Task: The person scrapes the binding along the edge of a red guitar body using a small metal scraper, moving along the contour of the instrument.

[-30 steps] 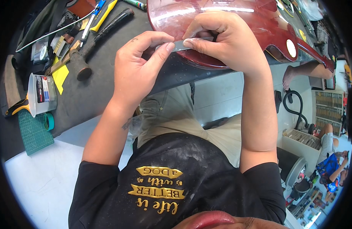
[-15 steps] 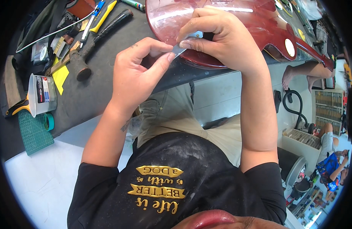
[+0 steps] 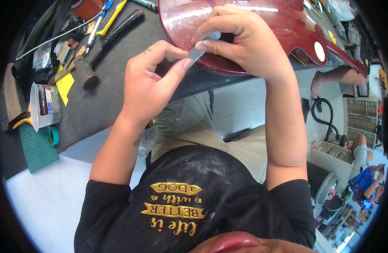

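Strip (image 3: pixel 197 55): one, thin, grey, metal by the look of it, held up at a tilt by the guitar's near edge; we can't tell if it touches. Two hands on it: left hand (image 3: pixel 149 78) has thumb and forefinger pinched on the lower end, right hand (image 3: pixel 248 42) pinches higher up, no slack in either. We'd call it light, stiff with some spring, maybe slick, not fragile; a hard bend could kink it. Best held by the flat faces near the ends, skin off the long edges in case they're sharp. Just past it, one glossy red guitar (image 3: pixel 282 25) on one dark bench (image 3: pixel 118 80). Off to the left we count one hammer (image 3: pixel 88 75), one yellow-handled tool (image 3: pixel 112 19), one yellow sheet (image 3: pixel 66 88), one clear tub (image 3: pixel 48 109), one green tape roll (image 3: pixel 56 135), one green mat (image 3: pixel 36 145). Farther right, one bare foot (image 3: pixel 317 84) of someone else, then one person in blue (image 3: pixel 364 183); beyond that, too small for us to count.
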`<action>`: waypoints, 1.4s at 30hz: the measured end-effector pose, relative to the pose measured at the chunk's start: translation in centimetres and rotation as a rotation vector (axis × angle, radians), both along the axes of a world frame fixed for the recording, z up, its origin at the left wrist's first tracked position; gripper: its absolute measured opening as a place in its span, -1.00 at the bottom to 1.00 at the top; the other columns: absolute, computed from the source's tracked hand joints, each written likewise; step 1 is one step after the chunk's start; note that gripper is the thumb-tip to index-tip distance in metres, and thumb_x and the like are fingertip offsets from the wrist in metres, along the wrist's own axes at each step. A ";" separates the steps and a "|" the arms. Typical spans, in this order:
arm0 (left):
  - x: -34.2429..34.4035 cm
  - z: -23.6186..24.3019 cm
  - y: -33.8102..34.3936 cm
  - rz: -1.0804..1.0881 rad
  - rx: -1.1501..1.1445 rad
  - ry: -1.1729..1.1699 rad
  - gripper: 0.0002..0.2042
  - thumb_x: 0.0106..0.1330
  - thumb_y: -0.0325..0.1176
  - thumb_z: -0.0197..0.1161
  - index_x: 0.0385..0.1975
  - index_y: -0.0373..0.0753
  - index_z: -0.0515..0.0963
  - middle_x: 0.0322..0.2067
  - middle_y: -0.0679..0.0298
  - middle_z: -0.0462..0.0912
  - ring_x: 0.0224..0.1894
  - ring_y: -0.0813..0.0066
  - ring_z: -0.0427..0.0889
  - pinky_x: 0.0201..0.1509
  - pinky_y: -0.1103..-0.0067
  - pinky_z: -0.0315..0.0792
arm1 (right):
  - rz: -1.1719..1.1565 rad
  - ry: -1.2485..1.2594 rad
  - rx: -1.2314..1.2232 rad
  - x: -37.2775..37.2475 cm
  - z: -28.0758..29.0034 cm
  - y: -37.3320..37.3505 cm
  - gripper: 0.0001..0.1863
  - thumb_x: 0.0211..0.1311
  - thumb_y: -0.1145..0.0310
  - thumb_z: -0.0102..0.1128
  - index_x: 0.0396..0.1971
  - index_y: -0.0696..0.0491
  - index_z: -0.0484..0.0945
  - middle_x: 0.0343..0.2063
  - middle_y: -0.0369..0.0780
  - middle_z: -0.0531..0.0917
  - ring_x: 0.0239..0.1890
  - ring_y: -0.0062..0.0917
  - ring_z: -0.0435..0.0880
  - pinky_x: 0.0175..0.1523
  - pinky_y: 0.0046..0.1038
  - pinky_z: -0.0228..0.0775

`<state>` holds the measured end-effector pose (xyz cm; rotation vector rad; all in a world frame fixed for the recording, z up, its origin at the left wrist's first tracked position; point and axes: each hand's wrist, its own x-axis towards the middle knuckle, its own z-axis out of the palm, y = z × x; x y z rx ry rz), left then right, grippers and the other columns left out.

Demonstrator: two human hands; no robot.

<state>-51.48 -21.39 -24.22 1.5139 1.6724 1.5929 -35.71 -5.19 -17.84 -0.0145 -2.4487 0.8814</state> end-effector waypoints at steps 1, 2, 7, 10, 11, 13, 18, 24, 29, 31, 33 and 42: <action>0.1 0.0 0.1 -0.003 0.000 0.000 -0.93 0.30 -0.54 0.41 -0.30 -0.36 0.65 -0.42 0.31 0.72 -0.38 0.68 0.63 -0.26 0.66 0.48 | 0.000 -0.015 -0.044 -0.4 -0.7 0.5 -0.88 0.11 0.51 0.44 -0.32 0.09 0.72 -0.39 -0.20 0.70 -0.29 -0.32 0.68 -0.13 -0.37 0.50; 0.2 0.0 0.2 0.011 -0.001 -0.008 -0.93 0.30 -0.54 0.41 -0.31 -0.36 0.65 -0.42 0.31 0.72 -0.38 0.68 0.63 -0.26 0.66 0.49 | 0.000 -0.029 -0.089 -0.5 -1.0 0.7 -0.86 0.11 0.51 0.44 -0.30 0.08 0.72 -0.37 -0.20 0.69 -0.26 -0.31 0.68 -0.11 -0.35 0.50; 0.3 -0.1 -0.1 0.024 -0.023 -0.027 -0.93 0.31 -0.54 0.41 -0.31 -0.36 0.65 -0.43 0.30 0.72 -0.37 0.67 0.64 -0.25 0.65 0.49 | -0.055 -0.023 -0.019 -0.2 -0.5 0.2 -0.84 0.10 0.51 0.44 -0.29 0.06 0.72 -0.39 -0.21 0.67 -0.26 -0.31 0.67 -0.11 -0.34 0.50; 0.3 0.0 0.0 0.013 -0.022 0.000 -0.93 0.31 -0.55 0.41 -0.31 -0.37 0.65 -0.43 0.30 0.72 -0.38 0.67 0.63 -0.25 0.66 0.49 | -0.026 -0.019 0.005 -0.3 -0.9 0.8 -0.84 0.09 0.51 0.44 -0.29 0.06 0.72 -0.39 -0.21 0.66 -0.26 -0.31 0.67 -0.11 -0.33 0.50; 0.3 -0.1 0.0 0.011 -0.011 0.003 -0.93 0.30 -0.55 0.41 -0.31 -0.37 0.65 -0.44 0.30 0.72 -0.38 0.68 0.63 -0.26 0.66 0.48 | -0.019 -0.026 0.018 -0.4 -1.0 0.8 -0.84 0.09 0.51 0.44 -0.29 0.05 0.72 -0.39 -0.21 0.66 -0.26 -0.30 0.67 -0.11 -0.33 0.50; 0.2 -0.1 0.0 0.009 0.000 0.007 -0.93 0.30 -0.55 0.42 -0.31 -0.37 0.65 -0.44 0.30 0.73 -0.38 0.69 0.63 -0.26 0.67 0.48 | -0.009 -0.026 0.004 -0.2 -0.8 0.7 -0.84 0.09 0.50 0.44 -0.29 0.05 0.73 -0.39 -0.21 0.66 -0.26 -0.30 0.66 -0.11 -0.33 0.50; 0.3 0.1 -0.1 -0.001 -0.016 0.013 -0.93 0.29 -0.56 0.43 -0.31 -0.37 0.66 -0.45 0.32 0.73 -0.38 0.71 0.62 -0.27 0.67 0.47 | -0.013 -0.034 0.004 -0.1 -0.9 0.7 -0.84 0.09 0.49 0.46 -0.29 0.04 0.73 -0.39 -0.21 0.65 -0.25 -0.31 0.66 -0.10 -0.32 0.49; 0.0 0.1 -0.4 -0.075 -0.085 0.072 -0.93 0.29 -0.55 0.43 -0.32 -0.35 0.66 -0.46 0.32 0.73 -0.40 0.70 0.63 -0.28 0.67 0.48 | 0.030 -0.033 0.013 0.1 -0.5 0.9 -0.86 0.09 0.48 0.46 -0.31 0.05 0.74 -0.40 -0.21 0.65 -0.26 -0.33 0.66 -0.11 -0.33 0.49; 0.3 0.0 -0.1 -0.020 -0.035 0.030 -0.92 0.29 -0.53 0.44 -0.33 -0.35 0.66 -0.47 0.32 0.72 -0.42 0.69 0.63 -0.30 0.66 0.47 | -0.002 -0.042 -0.036 0.0 -0.5 0.5 -0.86 0.09 0.50 0.45 -0.32 0.06 0.74 -0.40 -0.20 0.65 -0.30 -0.33 0.66 -0.15 -0.35 0.49; 0.4 -0.1 0.0 0.010 -0.028 -0.012 -0.91 0.30 -0.53 0.45 -0.32 -0.36 0.66 -0.47 0.31 0.72 -0.42 0.68 0.63 -0.30 0.66 0.47 | -0.022 -0.012 -0.041 -0.4 -1.2 0.7 -0.85 0.08 0.51 0.45 -0.31 0.06 0.73 -0.41 -0.20 0.65 -0.30 -0.32 0.66 -0.15 -0.35 0.48; 0.4 -0.3 0.1 0.047 -0.014 -0.007 -0.91 0.30 -0.53 0.45 -0.32 -0.37 0.65 -0.46 0.30 0.72 -0.41 0.68 0.64 -0.29 0.66 0.48 | -0.042 0.018 -0.046 -0.3 -1.1 0.5 -0.85 0.08 0.51 0.45 -0.31 0.06 0.73 -0.41 -0.20 0.64 -0.30 -0.32 0.65 -0.16 -0.35 0.48; 0.5 0.1 -0.1 -0.005 -0.020 0.037 -0.92 0.30 -0.54 0.44 -0.31 -0.37 0.66 -0.45 0.29 0.73 -0.38 0.65 0.67 -0.25 0.65 0.51 | -0.027 0.000 -0.026 -0.1 -1.1 0.7 -0.85 0.07 0.50 0.47 -0.33 0.07 0.73 -0.43 -0.20 0.62 -0.32 -0.32 0.64 -0.19 -0.34 0.47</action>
